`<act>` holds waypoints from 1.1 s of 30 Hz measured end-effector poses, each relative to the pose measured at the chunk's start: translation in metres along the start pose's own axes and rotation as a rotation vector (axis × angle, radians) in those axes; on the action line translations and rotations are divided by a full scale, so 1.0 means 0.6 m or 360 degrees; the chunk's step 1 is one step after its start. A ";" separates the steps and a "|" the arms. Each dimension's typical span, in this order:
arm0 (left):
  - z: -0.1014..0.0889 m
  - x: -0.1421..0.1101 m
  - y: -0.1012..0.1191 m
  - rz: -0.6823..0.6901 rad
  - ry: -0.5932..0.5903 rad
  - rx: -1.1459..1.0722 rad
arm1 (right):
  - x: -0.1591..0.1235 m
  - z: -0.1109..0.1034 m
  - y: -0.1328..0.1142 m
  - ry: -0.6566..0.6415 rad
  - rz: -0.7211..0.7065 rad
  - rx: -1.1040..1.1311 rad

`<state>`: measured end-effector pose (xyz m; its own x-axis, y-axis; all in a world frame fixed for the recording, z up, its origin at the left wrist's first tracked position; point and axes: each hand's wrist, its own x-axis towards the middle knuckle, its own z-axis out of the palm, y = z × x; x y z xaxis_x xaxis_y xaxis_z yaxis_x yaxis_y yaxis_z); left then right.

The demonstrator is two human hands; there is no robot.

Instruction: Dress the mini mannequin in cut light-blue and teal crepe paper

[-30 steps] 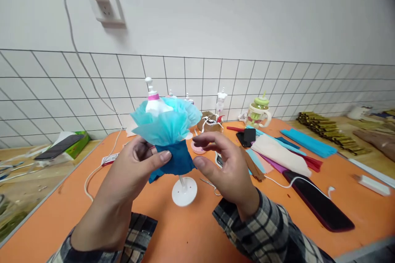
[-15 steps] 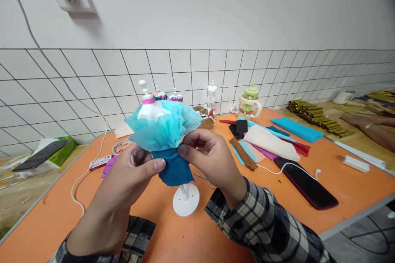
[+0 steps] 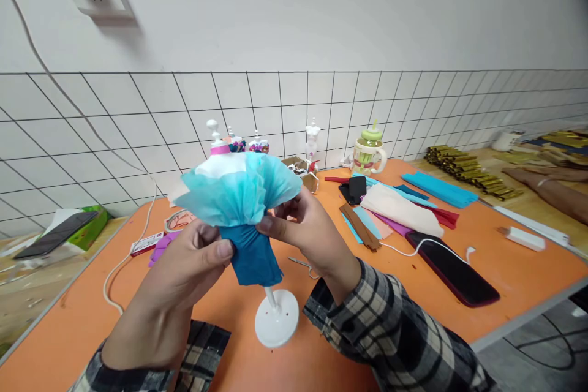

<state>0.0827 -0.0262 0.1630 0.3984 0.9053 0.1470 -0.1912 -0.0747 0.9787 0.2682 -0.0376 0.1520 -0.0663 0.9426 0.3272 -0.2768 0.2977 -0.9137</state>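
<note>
A small white dress-form mannequin point(image 3: 215, 162) with a pink neck band tilts between my hands, its round white base point(image 3: 276, 318) toward me. Ruffled light-blue crepe paper point(image 3: 229, 190) flares around its chest. Below that, dark-blue crepe paper point(image 3: 255, 257) wraps the lower body. My left hand point(image 3: 197, 257) is closed on the dark-blue paper at the left side, thumb in front. With thumb and fingers, my right hand point(image 3: 307, 226) pinches the same paper at the right, just under the ruffle. Some right fingertips are hidden behind the form.
Scissors point(image 3: 305, 266) lie behind the base. To the right are crepe paper strips point(image 3: 361, 226), a cream roll point(image 3: 399, 209) and a phone point(image 3: 452, 266) with a white cable. A lidded cup point(image 3: 370, 150) and another mannequin point(image 3: 312, 141) stand at the back. Another person's hand point(image 3: 542, 177) rests far right.
The mannequin has tipped, its base swinging nearer to me and showing more of its face. Both hands keep hold of the dark-blue paper. The camera view has shifted slightly.
</note>
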 end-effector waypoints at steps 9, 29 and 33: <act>-0.022 0.014 -0.046 -0.0496 -0.0361 -0.0636 | 0.019 -0.003 0.037 -0.0439 0.0424 0.0470; -0.116 -0.021 -0.191 -0.1080 -0.0023 0.0426 | -0.053 -0.112 0.181 -0.0077 0.1017 -0.0696; -0.121 -0.012 -0.201 -0.1054 -0.0028 0.0696 | -0.044 -0.153 0.167 0.0001 0.0866 -0.1095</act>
<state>0.0379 0.0069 0.0335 0.3211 0.8124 -0.4868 0.4591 0.3161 0.8303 0.3300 -0.0187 0.0296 -0.0203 0.9803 -0.1963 0.4328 -0.1684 -0.8856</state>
